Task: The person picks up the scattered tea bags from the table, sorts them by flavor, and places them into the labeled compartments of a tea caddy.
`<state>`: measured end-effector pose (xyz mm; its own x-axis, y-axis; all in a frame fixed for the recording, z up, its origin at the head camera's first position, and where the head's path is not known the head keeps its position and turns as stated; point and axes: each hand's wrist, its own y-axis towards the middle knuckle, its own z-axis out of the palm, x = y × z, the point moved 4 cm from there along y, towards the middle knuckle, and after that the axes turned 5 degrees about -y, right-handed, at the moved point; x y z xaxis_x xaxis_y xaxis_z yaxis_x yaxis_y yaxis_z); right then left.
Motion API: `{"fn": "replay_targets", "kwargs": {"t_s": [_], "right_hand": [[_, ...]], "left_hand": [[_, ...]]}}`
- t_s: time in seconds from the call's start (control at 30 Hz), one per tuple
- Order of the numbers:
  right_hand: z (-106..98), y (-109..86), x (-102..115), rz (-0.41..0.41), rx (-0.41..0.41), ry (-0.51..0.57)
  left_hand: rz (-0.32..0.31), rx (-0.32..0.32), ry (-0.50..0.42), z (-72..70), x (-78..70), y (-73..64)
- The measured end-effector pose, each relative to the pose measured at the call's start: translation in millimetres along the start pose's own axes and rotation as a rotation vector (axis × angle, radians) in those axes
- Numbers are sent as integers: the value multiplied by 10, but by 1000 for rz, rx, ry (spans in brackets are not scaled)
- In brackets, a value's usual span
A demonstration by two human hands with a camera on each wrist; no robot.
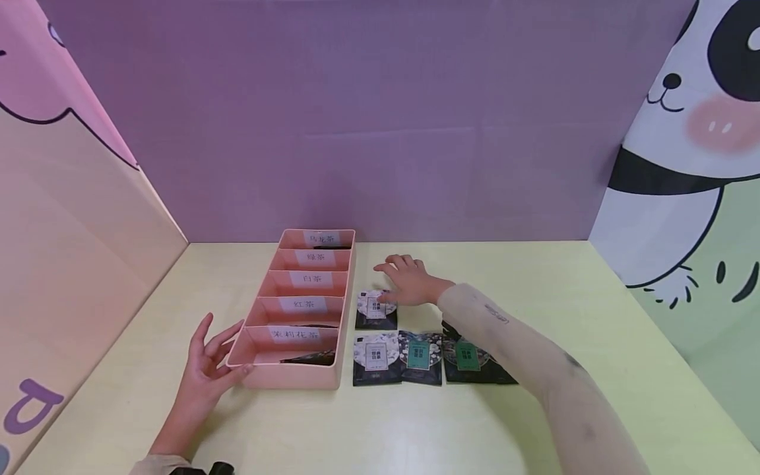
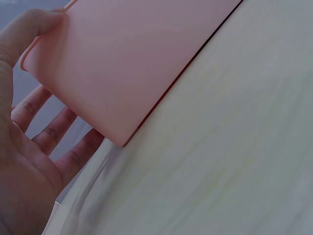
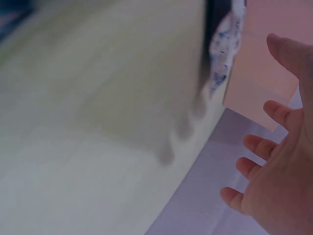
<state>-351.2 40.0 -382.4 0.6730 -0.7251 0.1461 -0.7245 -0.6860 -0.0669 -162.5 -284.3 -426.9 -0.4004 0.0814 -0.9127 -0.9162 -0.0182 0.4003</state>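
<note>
In the head view, a long pink compartment box (image 1: 291,377) with paper labels in its sections lies left of centre. At its near left corner is my left hand (image 1: 204,369), the thumb (image 2: 41,22) resting at the front rim and the other fingers spread along the side. My right hand (image 1: 410,282) hovers with fingers stretched toward the box, over the upper part of a tea packet (image 1: 377,320); nothing is held in it. Below that packet lie another white-topped packet (image 1: 377,363), a green-labelled packet (image 1: 420,359) and more green-labelled packaging (image 1: 472,365), partly hidden by the right sleeve.
Dark packets show inside the box: one (image 1: 315,357) in the nearest section, others as slivers in the red-labelled pink sections behind. The pale table (image 1: 629,396) meets a purple backdrop (image 1: 415,132), with cartoon-printed panels at left and right.
</note>
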Motion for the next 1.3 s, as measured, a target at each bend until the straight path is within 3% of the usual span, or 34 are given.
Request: {"fn": "replay_targets", "kwargs": {"t_s": [0.27,0.57,0.73,1.07,1.3], "right_hand": [[150,-57,-32,7,101,-4],[244,-13,-23,6,112,11],[252,42,-55,-14,28,88],[135,35,-108,-14,-147,389],[70,19,-122,0,-208,559]], "left_hand": [[0,0,-14,-11,1,-19],[-14,-7,7,-17,-24,-12],[-31,-13,18,-20,-24,-18],[-8,-3,-8,-3,-8,-6],[-15,-2,-4,-3,5,-7]]}}
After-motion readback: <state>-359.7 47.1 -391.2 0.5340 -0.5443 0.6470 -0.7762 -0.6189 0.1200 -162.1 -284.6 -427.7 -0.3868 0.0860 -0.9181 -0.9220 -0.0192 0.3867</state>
